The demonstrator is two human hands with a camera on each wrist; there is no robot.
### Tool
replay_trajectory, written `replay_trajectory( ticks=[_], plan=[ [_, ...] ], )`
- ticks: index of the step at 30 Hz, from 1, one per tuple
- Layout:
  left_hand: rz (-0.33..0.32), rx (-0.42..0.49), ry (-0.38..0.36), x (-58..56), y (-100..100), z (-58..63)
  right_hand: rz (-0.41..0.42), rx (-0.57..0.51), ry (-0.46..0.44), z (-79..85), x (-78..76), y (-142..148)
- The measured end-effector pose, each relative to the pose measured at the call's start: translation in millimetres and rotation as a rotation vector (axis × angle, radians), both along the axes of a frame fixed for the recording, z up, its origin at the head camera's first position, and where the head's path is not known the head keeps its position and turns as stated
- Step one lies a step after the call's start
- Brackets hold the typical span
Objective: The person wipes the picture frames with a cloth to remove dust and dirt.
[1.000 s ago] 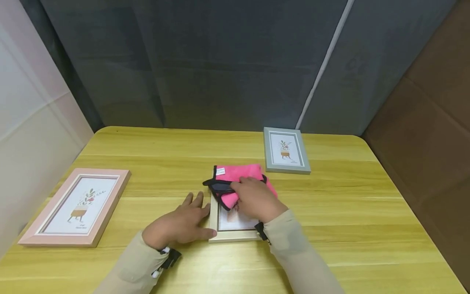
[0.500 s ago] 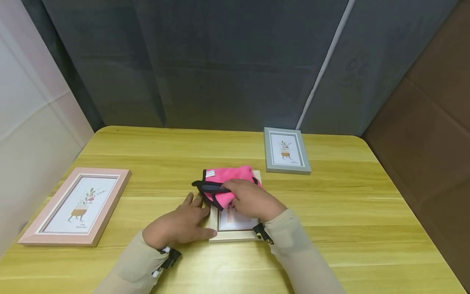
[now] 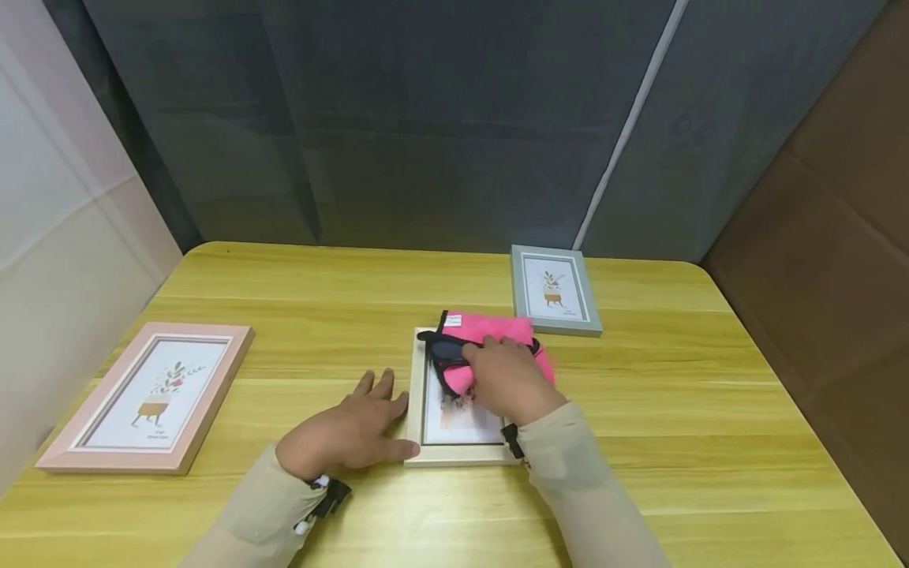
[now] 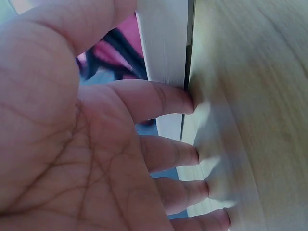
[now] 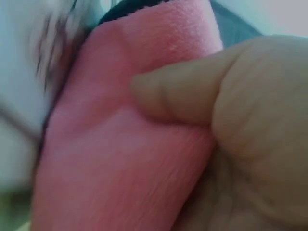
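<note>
At the centre of the head view, we find a person's right hand (image 3: 514, 383) pinching a folded, fleecy pink cloth (image 3: 490, 326) with black trim; the right wrist view shows us the thumb pressed into the pile. The cloth lies across the upper part of a cream photo frame (image 3: 458, 455) and reaches past its right side, leaving the lower part of a peach-toned print (image 3: 458, 418) visible. In our view the cloth overlaps the lower-left corner of a grey photo frame (image 3: 554, 292); we cannot tell whether the two touch. Just left of centre, the left hand (image 3: 348, 432) grips nothing, its fingers (image 4: 168, 151) spread and set down on the bench (image 3: 696, 442) along the cream frame's left edge, thumb at the lower-left corner. The grey frame sits near the bench's far edge, which crosses mid-picture below a dark backdrop (image 3: 440, 118). At left, a pink photo frame (image 3: 152, 402) lies close to the slanting left edge. Between it and the left hand we see a band of wood grain; a wider stretch runs from the right sleeve (image 3: 589, 489) to the right edge, beside a brown panel (image 3: 824, 213).
</note>
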State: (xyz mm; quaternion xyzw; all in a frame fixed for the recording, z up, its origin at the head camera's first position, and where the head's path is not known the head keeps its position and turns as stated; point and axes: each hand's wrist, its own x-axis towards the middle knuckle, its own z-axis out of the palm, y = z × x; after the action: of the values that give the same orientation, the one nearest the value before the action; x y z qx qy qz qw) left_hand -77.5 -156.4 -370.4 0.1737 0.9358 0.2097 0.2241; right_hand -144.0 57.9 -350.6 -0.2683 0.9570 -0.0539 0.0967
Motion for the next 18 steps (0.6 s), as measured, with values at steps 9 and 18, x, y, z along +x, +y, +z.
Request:
replay_trajectory(
  ticks=[9, 18],
  plan=[
    [0.003, -0.017, 0.006, -1.9, 2, 1.1, 0.086, -0.1, -0.056, 2.0, 5.0, -11],
    [0.018, 0.01, -0.006, -0.9, 1, -0.5, -0.073, 0.016, 0.046, 2.9, -3.7, 11]
  ],
)
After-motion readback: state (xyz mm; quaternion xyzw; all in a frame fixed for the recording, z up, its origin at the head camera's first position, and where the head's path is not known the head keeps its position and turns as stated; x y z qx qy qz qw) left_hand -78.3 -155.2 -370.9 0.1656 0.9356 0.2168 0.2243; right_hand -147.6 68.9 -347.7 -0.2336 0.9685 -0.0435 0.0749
